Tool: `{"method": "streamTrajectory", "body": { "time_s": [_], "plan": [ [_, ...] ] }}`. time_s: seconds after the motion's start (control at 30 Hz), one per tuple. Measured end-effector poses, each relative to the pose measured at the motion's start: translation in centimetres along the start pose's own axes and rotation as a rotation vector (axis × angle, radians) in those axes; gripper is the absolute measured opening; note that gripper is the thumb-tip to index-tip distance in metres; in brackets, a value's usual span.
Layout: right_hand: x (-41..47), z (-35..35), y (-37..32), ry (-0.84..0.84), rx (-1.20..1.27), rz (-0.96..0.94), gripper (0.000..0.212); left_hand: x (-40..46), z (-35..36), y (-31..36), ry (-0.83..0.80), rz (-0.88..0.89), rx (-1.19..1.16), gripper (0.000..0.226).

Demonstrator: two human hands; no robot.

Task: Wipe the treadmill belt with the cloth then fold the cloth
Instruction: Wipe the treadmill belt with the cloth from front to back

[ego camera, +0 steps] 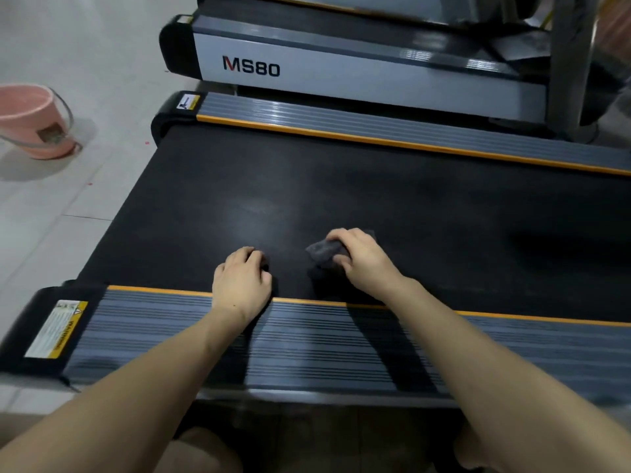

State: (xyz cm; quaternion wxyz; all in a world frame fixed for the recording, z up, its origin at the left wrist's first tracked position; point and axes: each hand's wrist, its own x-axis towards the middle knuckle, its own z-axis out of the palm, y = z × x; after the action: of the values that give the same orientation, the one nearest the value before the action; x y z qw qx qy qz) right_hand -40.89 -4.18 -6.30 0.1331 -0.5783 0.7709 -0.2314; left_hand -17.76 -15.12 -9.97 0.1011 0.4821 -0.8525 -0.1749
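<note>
The black treadmill belt (341, 192) fills the middle of the view between two ribbed grey side rails with orange edges. A dark grey cloth (322, 251) lies bunched on the belt near its close edge. My right hand (362, 257) presses on the cloth with fingers curled over it. My left hand (242, 281) rests knuckles-up on the belt edge just left of the cloth, fingers curled under; a small dark bit shows by its fingertips, and whether that is cloth is unclear.
The near side rail (307, 339) lies under both forearms, with a warning sticker (56, 329) at its left end. A second treadmill marked MS80 (341, 70) stands beyond. A pink bucket (36, 121) sits on the white tiled floor at the left.
</note>
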Motion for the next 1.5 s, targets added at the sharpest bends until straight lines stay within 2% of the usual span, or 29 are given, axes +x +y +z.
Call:
{"method": "streamTrajectory", "body": {
  "time_s": [0.13, 0.23, 0.33, 0.47, 0.63, 0.73, 0.9, 1.17, 1.3, 1.37, 1.5],
  "plan": [
    [3.1, -0.1, -4.1, -0.151, -0.163, -0.231, 0.043, 0.6, -2.0, -1.8, 0.030, -0.011, 0.018, 0.034],
    [3.1, 1.5, -5.2, -0.221, -0.060, -0.125, 0.045, 1.2, -3.1, -3.4, 0.028, -0.034, 0.032, 0.036],
    [3.3, 3.1, -5.5, -0.121, -0.034, -0.010, 0.043, 1.8, -3.6, -4.4, 0.021, -0.042, 0.043, 0.038],
    [4.7, 5.1, -6.1, -0.066, -0.145, -0.030, 0.052, 2.6, -3.7, -4.7, -0.002, -0.038, 0.052, 0.038],
    [6.4, 8.5, -5.6, -0.117, -0.300, -0.039, 0.060, 4.2, -2.9, -4.9, -0.001, -0.004, 0.071, 0.039],
    [7.3, 10.1, -4.8, -0.054, -0.394, -0.050, 0.059, 5.9, -2.3, -5.2, 0.002, 0.022, 0.086, 0.039],
    [9.4, 11.2, -3.6, 0.046, -0.393, -0.011, 0.052, 9.9, -1.4, -5.9, 0.000, 0.072, 0.120, 0.044],
    [24.2, 8.9, 2.1, 0.054, -0.327, 0.166, 0.052, 19.8, 0.1, -5.8, -0.006, 0.079, 0.184, 0.049],
    [31.2, 7.0, 4.9, 0.121, -0.235, 0.303, 0.053, 25.2, 0.2, -6.8, 0.011, 0.097, 0.192, 0.049],
    [33.7, 6.5, 5.9, 0.148, -0.249, 0.376, 0.052, 27.9, 0.1, -7.8, 0.008, 0.103, 0.192, 0.049],
    [35.5, 7.9, 6.0, 0.208, -0.268, 0.403, 0.048, 32.0, -0.1, -10.8, 0.013, 0.134, 0.207, 0.044]
  ]
}}
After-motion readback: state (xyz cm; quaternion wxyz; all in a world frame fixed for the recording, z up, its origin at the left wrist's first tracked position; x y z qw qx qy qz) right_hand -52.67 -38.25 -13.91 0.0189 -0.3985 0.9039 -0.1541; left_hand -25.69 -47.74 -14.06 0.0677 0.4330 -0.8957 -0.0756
